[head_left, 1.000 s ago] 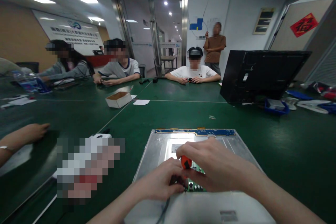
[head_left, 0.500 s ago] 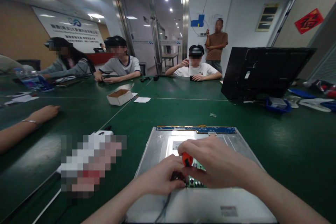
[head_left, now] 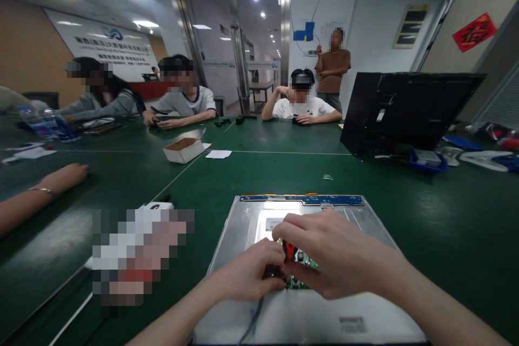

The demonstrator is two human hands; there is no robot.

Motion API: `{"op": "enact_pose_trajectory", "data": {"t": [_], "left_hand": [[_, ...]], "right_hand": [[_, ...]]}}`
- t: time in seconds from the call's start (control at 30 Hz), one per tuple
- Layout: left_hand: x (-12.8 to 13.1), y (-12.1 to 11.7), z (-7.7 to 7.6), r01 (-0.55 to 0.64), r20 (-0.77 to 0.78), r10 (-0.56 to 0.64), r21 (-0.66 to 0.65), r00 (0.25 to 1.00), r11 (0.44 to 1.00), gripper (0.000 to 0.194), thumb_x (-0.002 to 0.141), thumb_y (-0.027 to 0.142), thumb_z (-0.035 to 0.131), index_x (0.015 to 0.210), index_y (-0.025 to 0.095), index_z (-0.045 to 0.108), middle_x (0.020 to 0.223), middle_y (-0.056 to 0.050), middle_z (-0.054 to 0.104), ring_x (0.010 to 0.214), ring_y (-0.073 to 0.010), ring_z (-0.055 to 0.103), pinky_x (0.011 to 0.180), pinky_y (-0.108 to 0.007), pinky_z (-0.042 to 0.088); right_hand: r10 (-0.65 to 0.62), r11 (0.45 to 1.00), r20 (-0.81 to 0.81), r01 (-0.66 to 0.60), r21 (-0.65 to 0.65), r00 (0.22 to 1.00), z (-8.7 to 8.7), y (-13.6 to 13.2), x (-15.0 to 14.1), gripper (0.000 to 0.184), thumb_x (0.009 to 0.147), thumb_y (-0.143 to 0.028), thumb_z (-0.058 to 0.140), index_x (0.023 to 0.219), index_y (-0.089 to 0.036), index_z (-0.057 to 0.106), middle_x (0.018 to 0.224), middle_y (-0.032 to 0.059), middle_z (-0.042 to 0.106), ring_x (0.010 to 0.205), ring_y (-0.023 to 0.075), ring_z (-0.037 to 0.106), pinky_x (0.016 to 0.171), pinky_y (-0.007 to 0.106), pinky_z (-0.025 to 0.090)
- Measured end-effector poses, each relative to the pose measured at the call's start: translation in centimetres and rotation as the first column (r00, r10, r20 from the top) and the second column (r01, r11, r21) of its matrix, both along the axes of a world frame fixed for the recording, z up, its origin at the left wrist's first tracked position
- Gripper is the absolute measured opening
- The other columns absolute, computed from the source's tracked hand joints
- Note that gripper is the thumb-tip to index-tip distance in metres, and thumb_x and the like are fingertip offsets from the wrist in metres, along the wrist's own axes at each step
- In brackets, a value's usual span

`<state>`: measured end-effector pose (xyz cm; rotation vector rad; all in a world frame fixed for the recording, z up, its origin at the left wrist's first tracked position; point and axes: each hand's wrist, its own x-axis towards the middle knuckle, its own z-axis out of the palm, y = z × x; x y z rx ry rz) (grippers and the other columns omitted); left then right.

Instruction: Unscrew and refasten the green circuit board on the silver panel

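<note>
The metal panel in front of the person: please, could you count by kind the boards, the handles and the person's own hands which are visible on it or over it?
Boards: 2 (green board, blue board)
Handles: 1 (red handle)
Hands: 2 (left hand, right hand)
Total: 5

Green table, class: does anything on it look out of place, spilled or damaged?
A small pale scrap lies loose beyond the metal panel, apart from everything else, like stray litter. Nothing looks spilled or obviously damaged.
</note>
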<state>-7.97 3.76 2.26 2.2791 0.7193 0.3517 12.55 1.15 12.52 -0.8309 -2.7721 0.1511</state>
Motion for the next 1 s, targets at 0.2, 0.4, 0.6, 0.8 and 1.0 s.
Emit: {"op": "enact_pose_trajectory", "data": {"t": [0.2, 0.4, 0.6, 0.8, 1.0], "left_hand": [[-0.07, -0.09, -0.02, 0.009, 0.022, -0.009, -0.017, 1.000, 1.000, 0.009, 0.075, 0.014, 0.066, 0.084, 0.017, 0.063, 0.084, -0.001, 0.063, 0.079, -0.0189, 0.057, 0.069, -0.027, 0.042], [-0.12, 0.06, -0.37, 0.037, 0.005, -0.038, 0.034, 0.999, 0.999, 0.004, 0.081, 0.018, 0.064, 0.080, 0.016, 0.061, 0.082, -0.001, 0.062, 0.076, -0.0177, 0.057, 0.064, -0.026, 0.041], [-0.19, 0.05, -0.44, 0.010, -0.003, -0.010, 0.021, 1.000, 1.000, 0.005, 0.081, 0.020, 0.066, 0.082, 0.016, 0.063, 0.085, -0.002, 0.062, 0.080, -0.0188, 0.057, 0.069, -0.027, 0.043], [-0.11, -0.11, 0.25, 0.009, 0.006, -0.009, 0.000, 1.000, 1.000, 0.009, 0.075, 0.012, 0.067, 0.082, 0.018, 0.064, 0.084, 0.000, 0.061, 0.081, -0.0184, 0.056, 0.070, -0.027, 0.042], [-0.06, 0.17, -0.41, 0.036, 0.018, -0.037, 0.010, 0.999, 0.999, 0.009, 0.073, 0.008, 0.062, 0.069, 0.016, 0.060, 0.068, 0.002, 0.055, 0.067, -0.0146, 0.052, 0.058, -0.023, 0.038]], "right_hand": [[-0.005, 1.000, -0.013, 0.005, -0.015, 1.000, 0.24, -0.22, 0.07, 0.012, 0.089, -0.024, 0.048, 0.101, -0.021, 0.047, 0.093, 0.0003, 0.061, 0.065, 0.0130, 0.048, 0.049, 0.026, 0.022], [-0.024, 0.999, 0.021, 0.023, 0.043, 0.999, 0.00, -0.23, -0.29, 0.008, 0.092, -0.028, 0.050, 0.095, -0.021, 0.049, 0.085, -0.0013, 0.059, 0.062, 0.0122, 0.045, 0.049, 0.027, 0.020], [0.004, 1.000, 0.008, -0.004, -0.022, 1.000, 0.39, -0.24, -0.03, 0.014, 0.085, -0.024, 0.053, 0.098, -0.020, 0.048, 0.092, 0.0010, 0.061, 0.068, 0.0134, 0.050, 0.049, 0.027, 0.023], [-0.023, 0.999, 0.010, 0.023, 0.029, 1.000, 0.04, -0.23, -0.13, 0.008, 0.091, -0.026, 0.048, 0.096, -0.021, 0.049, 0.086, -0.0001, 0.061, 0.063, 0.0132, 0.048, 0.049, 0.028, 0.020], [-0.024, 0.999, 0.037, 0.023, 0.047, 0.999, -0.28, -0.23, -0.01, 0.011, 0.089, -0.033, 0.052, 0.090, -0.022, 0.050, 0.078, -0.0018, 0.060, 0.061, 0.0127, 0.047, 0.050, 0.028, 0.019]]}}
